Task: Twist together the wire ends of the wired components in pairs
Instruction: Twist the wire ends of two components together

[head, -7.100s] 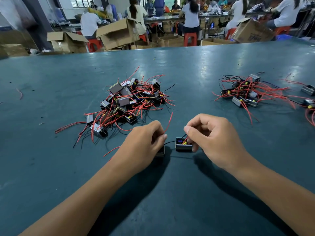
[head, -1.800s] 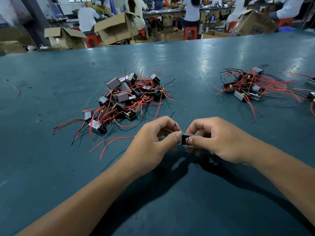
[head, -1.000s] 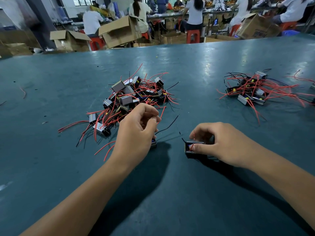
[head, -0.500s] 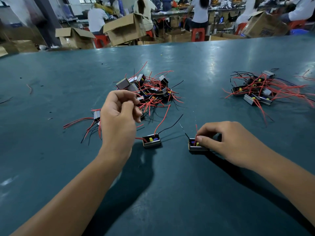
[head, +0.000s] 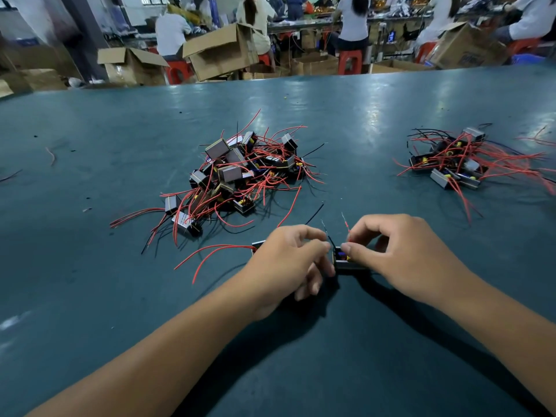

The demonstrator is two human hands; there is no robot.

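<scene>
A head-worn camera looks down at two bare forearms reaching onto a dark teal table [head: 376, 115]. Close together near the middle of the view, both hands work over small wired components. The right hand [head: 400, 254] has its fingers curled, thumb and forefinger pinching the red wire [head: 346, 225] of a small black box-shaped component [head: 346, 263] that rests on the table directly beneath its fingertips; the wire's bare end points upward. The left hand [head: 288, 263] is curled too, fingertips drawn together just beside that component around a thin black wire [head: 329, 240] that rises between the hands, though the grip itself is partly hidden. Under the left hand sits a second component [head: 258, 245], only its corner visible at the knuckles, with two long red wires [head: 210, 254] trailing left across the table. Behind the hands, toward the left, lies a heap of components [head: 237, 173] (grey and black boxes tangled in red and black leads). Well apart, at the far right, lies a smaller pile [head: 451, 164] of the same parts, its red leads fanning right. Beyond the table's far edge stand open cardboard boxes [head: 219, 55], red stools [head: 349, 60] and several people in white shirts [head: 353, 21] seated with their backs turned.
</scene>
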